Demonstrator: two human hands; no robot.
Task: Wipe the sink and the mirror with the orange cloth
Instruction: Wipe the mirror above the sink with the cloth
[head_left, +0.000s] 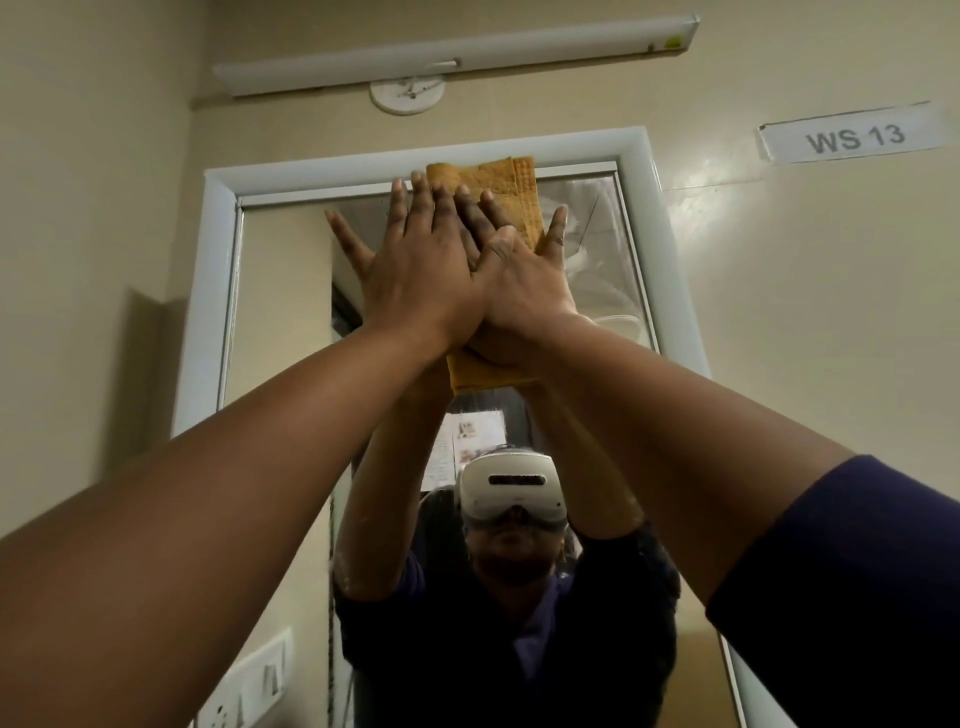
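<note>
The orange cloth (498, 187) lies flat against the top of the mirror (280, 322), its upper edge reaching the white frame (215, 270). Both arms are raised. My left hand (415, 260) and my right hand (524, 275) press on the cloth with fingers spread, the left partly overlapping the right. A lower corner of the cloth shows under my wrists. The glass to the right of my hands looks streaked. The mirror reflects a person wearing a white headset. The sink is out of view.
A white tube light (457, 52) and a round white fitting (408, 93) sit on the wall above the mirror. A label reading WS 13 (852, 137) is stuck at the upper right. A switch and socket plate (249, 686) is at the lower left.
</note>
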